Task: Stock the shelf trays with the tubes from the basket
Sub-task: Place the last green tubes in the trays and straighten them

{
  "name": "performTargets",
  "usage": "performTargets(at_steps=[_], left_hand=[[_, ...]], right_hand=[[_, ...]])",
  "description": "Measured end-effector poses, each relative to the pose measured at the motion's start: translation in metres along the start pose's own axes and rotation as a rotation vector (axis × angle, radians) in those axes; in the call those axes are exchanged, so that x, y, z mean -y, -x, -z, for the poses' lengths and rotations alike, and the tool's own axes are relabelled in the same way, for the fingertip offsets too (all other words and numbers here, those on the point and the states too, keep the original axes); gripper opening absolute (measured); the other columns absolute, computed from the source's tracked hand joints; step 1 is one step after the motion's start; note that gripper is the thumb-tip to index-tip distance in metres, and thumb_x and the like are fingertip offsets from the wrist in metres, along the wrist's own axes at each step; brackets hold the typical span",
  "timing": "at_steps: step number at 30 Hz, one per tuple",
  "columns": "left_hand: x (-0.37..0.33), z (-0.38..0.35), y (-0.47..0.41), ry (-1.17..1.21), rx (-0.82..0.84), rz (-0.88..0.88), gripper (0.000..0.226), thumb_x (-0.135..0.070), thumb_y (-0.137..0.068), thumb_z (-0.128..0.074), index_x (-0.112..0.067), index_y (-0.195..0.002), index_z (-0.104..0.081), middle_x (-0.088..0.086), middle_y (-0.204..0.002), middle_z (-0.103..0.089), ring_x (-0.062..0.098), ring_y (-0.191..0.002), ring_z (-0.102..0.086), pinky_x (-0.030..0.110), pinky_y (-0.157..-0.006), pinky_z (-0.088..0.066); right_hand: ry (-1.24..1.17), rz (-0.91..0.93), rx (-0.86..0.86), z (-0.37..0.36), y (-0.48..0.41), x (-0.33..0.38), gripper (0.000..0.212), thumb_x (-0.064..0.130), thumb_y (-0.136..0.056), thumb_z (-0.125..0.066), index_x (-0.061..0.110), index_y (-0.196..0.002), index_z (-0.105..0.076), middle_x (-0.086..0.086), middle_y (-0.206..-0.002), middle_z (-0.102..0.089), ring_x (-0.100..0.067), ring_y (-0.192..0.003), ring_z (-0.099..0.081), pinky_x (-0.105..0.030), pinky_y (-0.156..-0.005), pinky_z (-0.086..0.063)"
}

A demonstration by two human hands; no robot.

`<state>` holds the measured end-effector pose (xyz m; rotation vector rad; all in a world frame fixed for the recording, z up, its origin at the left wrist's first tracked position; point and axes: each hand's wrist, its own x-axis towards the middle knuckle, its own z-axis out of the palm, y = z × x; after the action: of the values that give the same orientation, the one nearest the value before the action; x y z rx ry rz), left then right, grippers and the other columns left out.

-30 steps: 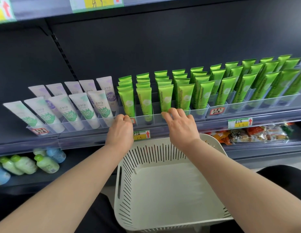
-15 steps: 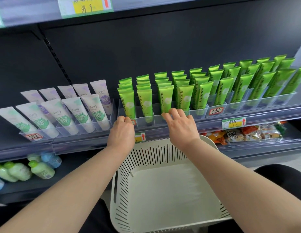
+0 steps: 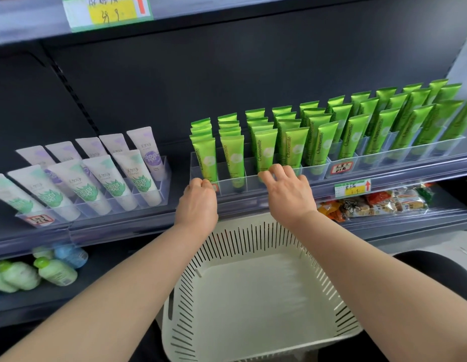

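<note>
Dark store shelving is filling the upper frame, with a clear tray [image 3: 252,182] of green tubes [image 3: 265,150] sitting at centre. The left hand [image 3: 197,201] is curling its fingers round the tray's front left corner. The right hand [image 3: 288,194] is hooking its fingers [image 3: 275,170] over the front wall, touching the front tubes. The white basket [image 3: 253,239] at lower centre is showing no tubes inside, so stocking is looking finished and the hands are probably squaring the tray. An uneven tug is risking a skewed tray or one sliding over the shelf lip, with the leaning tubes toppling forward.
</note>
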<state>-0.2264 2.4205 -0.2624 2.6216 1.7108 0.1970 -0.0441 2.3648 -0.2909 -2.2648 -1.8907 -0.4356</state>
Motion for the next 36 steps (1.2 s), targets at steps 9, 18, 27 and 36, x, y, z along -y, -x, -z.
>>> performTargets(at_steps=[9, 18, 27, 36], left_hand=[[-0.026, -0.004, -0.008, 0.013, -0.011, -0.016, 0.045, 0.002, -0.083, -0.062, -0.003, -0.126, -0.047, 0.013, -0.126, -0.045, 0.030, -0.103, -0.054, 0.034, -0.076, -0.044], [-0.036, -0.004, -0.013, 0.000, -0.010, -0.028, 0.040, 0.002, -0.085, -0.060, -0.002, -0.123, -0.048, 0.014, -0.123, -0.046, 0.030, -0.100, -0.054, 0.033, -0.073, -0.043], [-0.045, -0.003, -0.014, -0.005, -0.005, -0.025, 0.035, 0.005, -0.087, -0.057, -0.002, -0.120, -0.050, 0.014, -0.120, -0.045, 0.030, -0.097, -0.054, 0.033, -0.069, -0.038], [-0.037, -0.004, -0.011, 0.058, -0.011, -0.091, 0.047, 0.003, -0.084, -0.061, -0.005, -0.127, -0.045, 0.011, -0.130, -0.042, 0.028, -0.104, -0.053, 0.033, -0.075, -0.042]], right_hand=[[-0.010, -0.054, 0.006, -0.003, 0.001, -0.024, 0.044, 0.030, -0.088, -0.059, 0.023, -0.128, -0.042, -0.002, -0.122, -0.044, -0.025, -0.109, -0.043, -0.038, -0.076, -0.040], [-0.017, -0.059, 0.004, 0.000, 0.002, -0.032, 0.038, 0.034, -0.090, -0.056, 0.023, -0.123, -0.043, -0.002, -0.120, -0.044, -0.025, -0.108, -0.043, -0.038, -0.075, -0.038], [-0.023, -0.097, 0.025, 0.003, 0.003, -0.036, 0.037, 0.031, -0.090, -0.056, 0.023, -0.124, -0.042, -0.002, -0.118, -0.044, -0.025, -0.107, -0.042, -0.038, -0.078, -0.037], [-0.039, -0.145, 0.032, 0.007, 0.004, -0.029, 0.041, 0.035, -0.089, -0.056, 0.020, -0.125, -0.043, -0.002, -0.116, -0.046, -0.025, -0.108, -0.045, -0.040, -0.082, -0.038]])
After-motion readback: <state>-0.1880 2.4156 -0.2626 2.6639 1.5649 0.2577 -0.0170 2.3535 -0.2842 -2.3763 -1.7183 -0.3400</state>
